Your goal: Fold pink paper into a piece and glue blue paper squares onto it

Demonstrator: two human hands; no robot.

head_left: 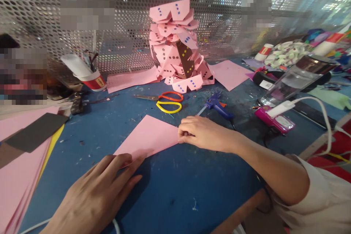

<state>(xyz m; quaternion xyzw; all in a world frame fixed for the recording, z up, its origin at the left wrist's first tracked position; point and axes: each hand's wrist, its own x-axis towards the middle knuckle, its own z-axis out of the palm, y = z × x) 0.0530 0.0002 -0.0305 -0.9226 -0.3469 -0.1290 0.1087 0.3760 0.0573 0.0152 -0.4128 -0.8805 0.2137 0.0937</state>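
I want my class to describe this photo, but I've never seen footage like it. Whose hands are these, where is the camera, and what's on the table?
There is no machine: one camera sits on a person's head, looking down, so both hands are the wearer's own. The left hand lies flat on the near corner of a pink sheet, and the right hand pinches its right corner. The sheet lies on a blue table. Behind it lie scissors, a glue gun and a pile of folded pink pieces. More pink paper is stacked at the left edge.
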